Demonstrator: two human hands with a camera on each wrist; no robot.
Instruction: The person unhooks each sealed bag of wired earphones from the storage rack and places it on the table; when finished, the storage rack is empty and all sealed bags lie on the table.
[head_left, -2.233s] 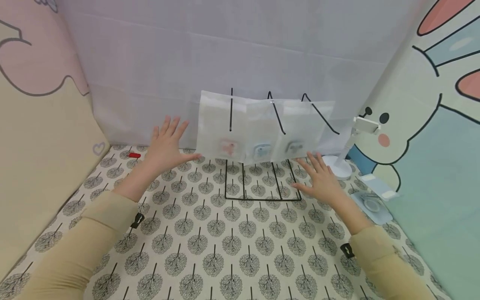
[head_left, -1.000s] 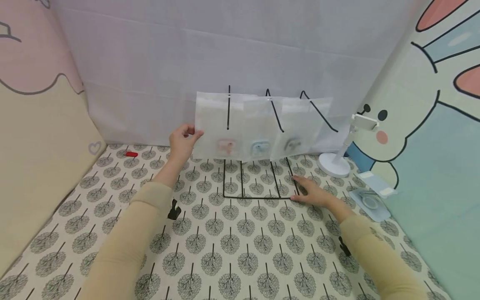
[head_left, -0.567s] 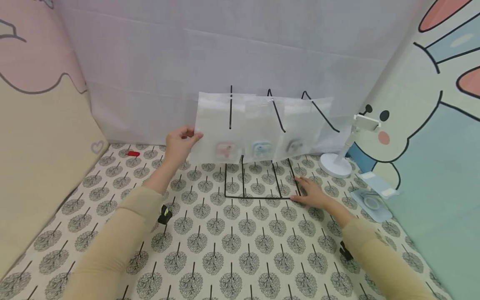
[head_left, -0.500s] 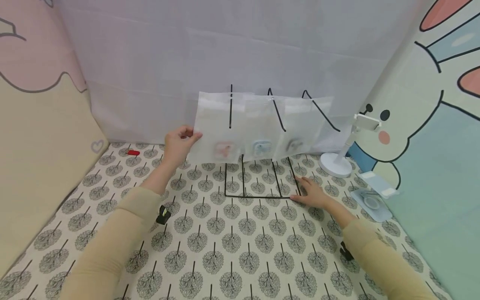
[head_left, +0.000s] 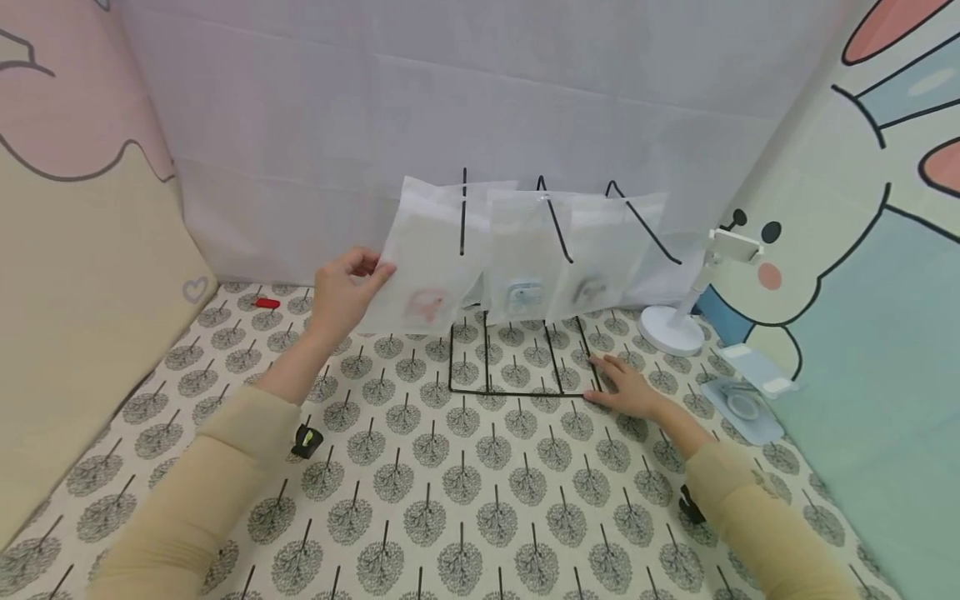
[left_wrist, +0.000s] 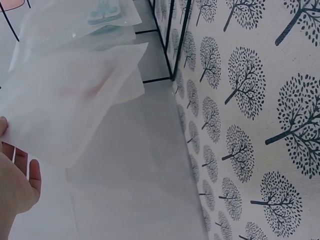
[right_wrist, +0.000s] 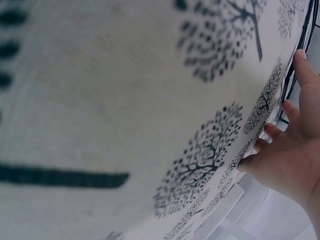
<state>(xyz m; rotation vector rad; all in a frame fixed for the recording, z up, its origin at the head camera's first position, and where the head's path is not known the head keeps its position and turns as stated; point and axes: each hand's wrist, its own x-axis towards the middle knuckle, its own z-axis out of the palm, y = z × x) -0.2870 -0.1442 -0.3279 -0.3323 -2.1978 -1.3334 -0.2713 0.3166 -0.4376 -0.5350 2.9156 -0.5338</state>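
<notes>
My left hand [head_left: 343, 287] pinches the left edge of a frosted plastic bag [head_left: 431, 242] between thumb and fingers. This bag hangs from the left hook [head_left: 462, 221] of a black wire rack, its lower part pulled toward me and left, with a pink-red print near its bottom. Another frosted sheet shows behind it in the left wrist view. Two more bags, one with a blue print [head_left: 523, 296] and one with a grey print [head_left: 590, 292], hang from the other hooks. My right hand [head_left: 626, 387], fingers spread, rests at the front right corner of the rack's base [head_left: 525, 393].
On the right stand a white phone stand [head_left: 672, 329] and a pale blue folding stand [head_left: 742, 408]. A small red object [head_left: 267, 303] lies at the back left. Printed cloth walls enclose the tree-patterned tabletop [head_left: 450, 500].
From open and apart, my left hand has taken the left bag's edge and drawn it left and toward me. My right hand has come down to the rack's base corner.
</notes>
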